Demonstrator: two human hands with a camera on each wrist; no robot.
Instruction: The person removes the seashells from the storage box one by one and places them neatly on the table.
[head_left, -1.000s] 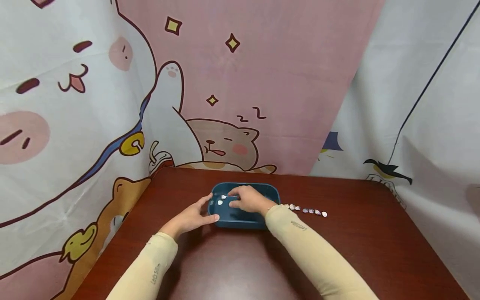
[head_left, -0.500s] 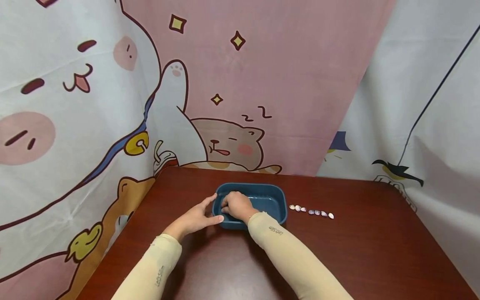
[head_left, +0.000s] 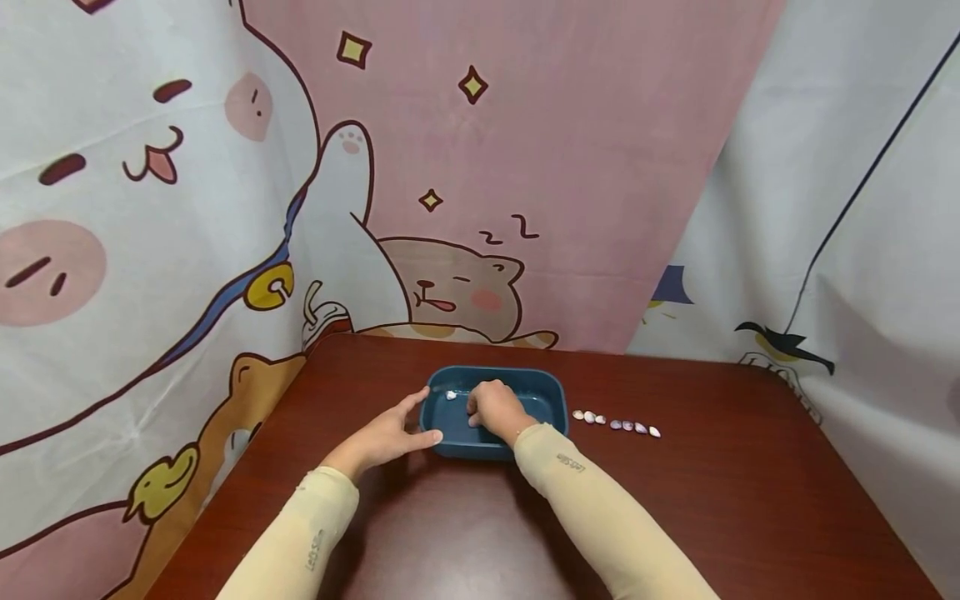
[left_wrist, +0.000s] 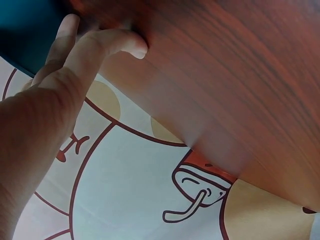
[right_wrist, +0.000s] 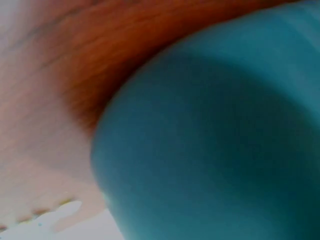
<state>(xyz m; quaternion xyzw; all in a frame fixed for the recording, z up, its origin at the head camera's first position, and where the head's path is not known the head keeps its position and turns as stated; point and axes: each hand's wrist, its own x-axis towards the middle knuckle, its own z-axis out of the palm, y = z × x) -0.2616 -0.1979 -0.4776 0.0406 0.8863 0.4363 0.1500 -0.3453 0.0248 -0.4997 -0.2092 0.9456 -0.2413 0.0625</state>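
Observation:
A blue rectangular basin point(head_left: 491, 452) stands on the table in the head view. My left hand point(head_left: 386, 437) rests at its left end, thumb at the near corner and fingers spread along the left side. In the left wrist view, the fingers of my left hand point(left_wrist: 75, 65) lie beside the basin point(left_wrist: 25, 35). My right hand point(head_left: 497, 410) is inside the basin with fingers curled down, pinching a small shell that the hand mostly hides. One small white shell point(head_left: 451, 395) lies near the basin's far left corner. The right wrist view shows mainly the blurred basin point(right_wrist: 200, 150).
Several small white and purple shells, among them a purple shell point(head_left: 627, 426), lie in a row on the table right of the basin. The dark red wooden table point(head_left: 465, 525) reaches back to a cartoon-printed curtain point(head_left: 585, 167).
My right hand went left over the two shells in the basin, then moved back right. Only one shell now shows at the left end. The left hand stays at the basin's edge.

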